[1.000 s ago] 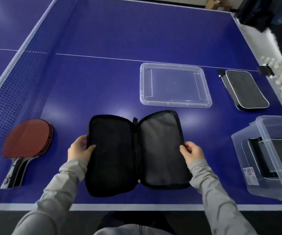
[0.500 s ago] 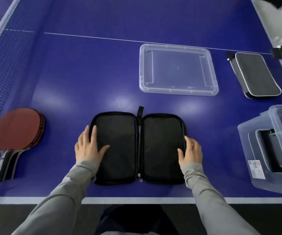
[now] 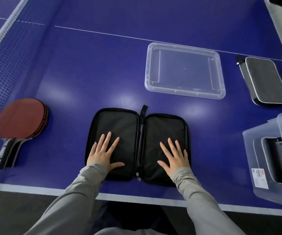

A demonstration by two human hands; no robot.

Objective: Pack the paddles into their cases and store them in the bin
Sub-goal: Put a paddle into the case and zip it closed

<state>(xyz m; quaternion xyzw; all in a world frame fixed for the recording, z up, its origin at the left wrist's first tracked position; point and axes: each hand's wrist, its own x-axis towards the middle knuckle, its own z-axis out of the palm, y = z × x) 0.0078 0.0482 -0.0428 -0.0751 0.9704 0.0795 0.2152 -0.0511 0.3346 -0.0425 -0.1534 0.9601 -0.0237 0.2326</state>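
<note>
Hands flat on an unzipped black paddle case (image 3: 137, 143) that lies spread like a book near the front edge of a blue table-tennis table (image 3: 89, 68). The left hand (image 3: 103, 154) presses on the case's left half with fingers straight and fanned, thumb out toward the spine; the right hand (image 3: 174, 157) presses likewise on the right half. Neither hand grips anything. Both arms wear grey sleeves. A short black loop sticks out from the far end of the case's spine, and a zip pull shows at the near end.

To the left of the case, well apart from it, red-faced paddles (image 3: 20, 118) lie stacked on the table, their handles pointing toward the person; how many are in the stack cannot be told. Beyond them the net (image 3: 2, 53) runs along the left side.

Farther back and to the right, a clear plastic lid (image 3: 185, 70) rests flat on the table. Right of the lid lies a closed dark case with pale piping (image 3: 264, 80). At the right edge of the view, near the table's front, stands a clear plastic bin (image 3: 262, 168) with a white label on its near wall; something dark lies inside it, but what it is cannot be told through the plastic.
</note>
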